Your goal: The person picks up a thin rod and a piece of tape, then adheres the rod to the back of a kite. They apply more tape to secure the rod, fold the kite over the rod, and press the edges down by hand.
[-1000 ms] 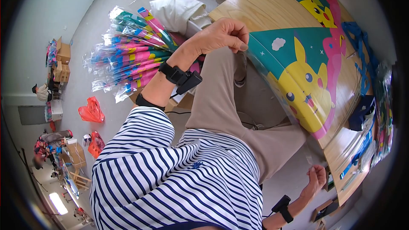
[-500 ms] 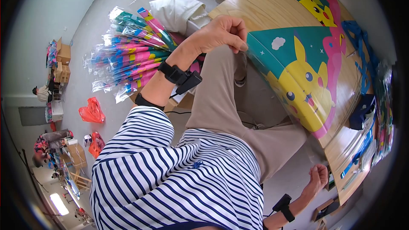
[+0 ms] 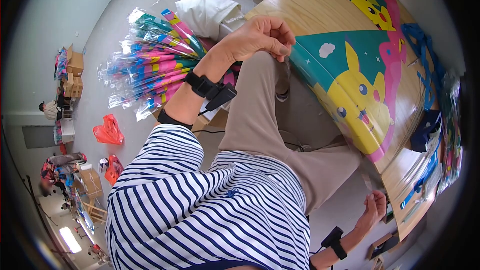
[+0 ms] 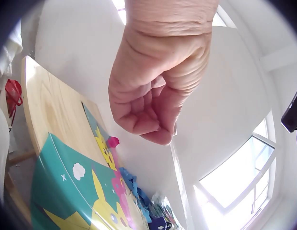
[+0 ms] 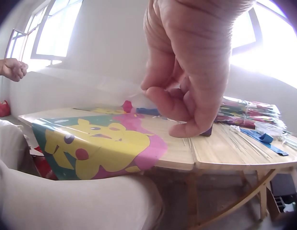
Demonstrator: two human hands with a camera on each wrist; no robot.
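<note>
My left hand [image 3: 265,36] is raised near the rounded end of the table [image 3: 280,7], thumb and fingers pinched together. In the left wrist view, a thin clear plastic film [image 4: 179,172] runs down from its fingertips. My right hand [image 3: 371,212] is beside the table's near edge, also with pinched fingers. The right wrist view shows the clear film [image 5: 91,82] faintly, stretched between both hands. A green, pink and yellow printed sheet [image 3: 352,87] with a cartoon face lies on the table, curving over its edge below the film.
A second printed sheet [image 3: 370,7] lies farther back. Blue ribbon [image 3: 425,65], thin sticks [image 3: 405,175] and wrapped bundles [image 3: 452,135] are at the table's far side. Many wrapped pieces [image 3: 155,65] fan out beside my left forearm. Red bags [image 3: 108,130] are on the floor.
My left hand has risen slightly in the head view, and my right hand has shifted slightly. Both keep their pinch. The printed sheets stay in place.
</note>
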